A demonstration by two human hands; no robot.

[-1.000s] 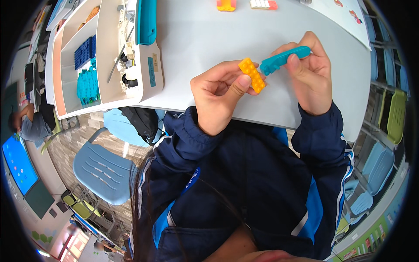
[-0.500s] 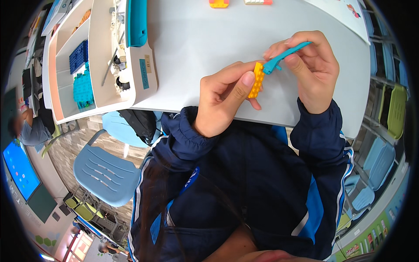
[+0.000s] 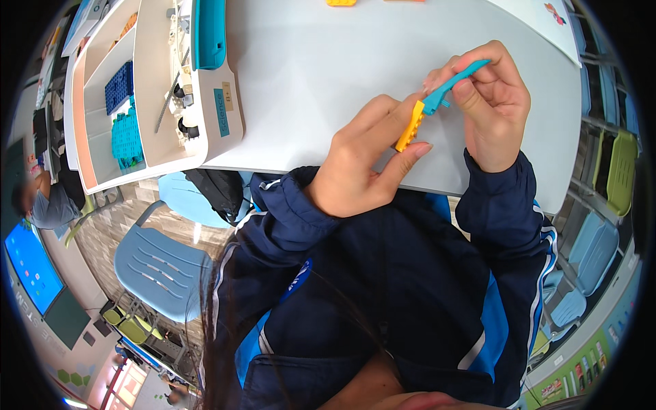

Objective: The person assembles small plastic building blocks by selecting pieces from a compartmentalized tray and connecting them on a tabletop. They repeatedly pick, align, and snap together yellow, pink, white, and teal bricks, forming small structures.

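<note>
Between my two hands, over the near part of the table, are a yellow studded building brick (image 3: 411,127) and a long, pointed teal piece (image 3: 454,83). The teal piece's thick end meets the brick's upper end; whether they are locked together I cannot tell. My left hand (image 3: 369,154) holds the brick from the left, fingers behind it and thumb near its lower end. My right hand (image 3: 497,106) pinches the teal piece between thumb and fingers, its tip sticking up past them.
A white compartment box (image 3: 220,147) stands at the left of the grey table (image 3: 307,75), with dark blue bricks (image 3: 119,87), teal bricks (image 3: 128,140) and other small parts inside. A yellow piece (image 3: 340,3) lies at the far edge, white paper (image 3: 547,24) at the far right. Blue chair (image 3: 164,270) at lower left.
The yellow brick has turned so its studs face more to the side. My left thumb has moved off its studded face to its lower end. The right hand has barely moved.
</note>
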